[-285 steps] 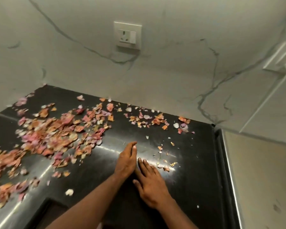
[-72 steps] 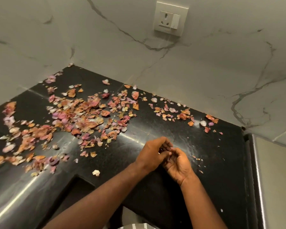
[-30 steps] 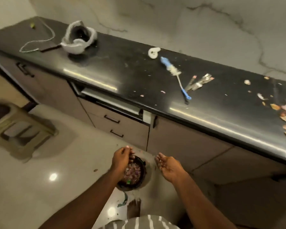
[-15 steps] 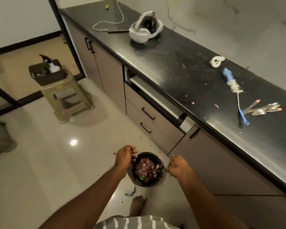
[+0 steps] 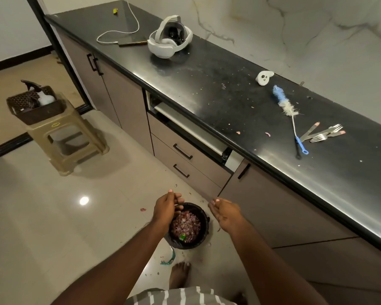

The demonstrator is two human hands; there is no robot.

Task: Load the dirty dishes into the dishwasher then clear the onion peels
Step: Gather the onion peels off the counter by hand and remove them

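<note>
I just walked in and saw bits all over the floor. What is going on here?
A person is standing over a small black bin on the floor, which is heaped with purple onion peels. Both hands are above it: the left hand at its rim, fingers curled, and the right hand open beside it. A few scraps lie on the floor around it. On the black counter sit forks and a bottle brush.

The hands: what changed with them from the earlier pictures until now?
Both hands went from gathering onion peels on the counter to above the black bin on the floor. The right hand, turned over the bin half a second ago, now lies open beside it. The left hand stays curled over the bin's rim. The forks and brush stayed put.
</note>
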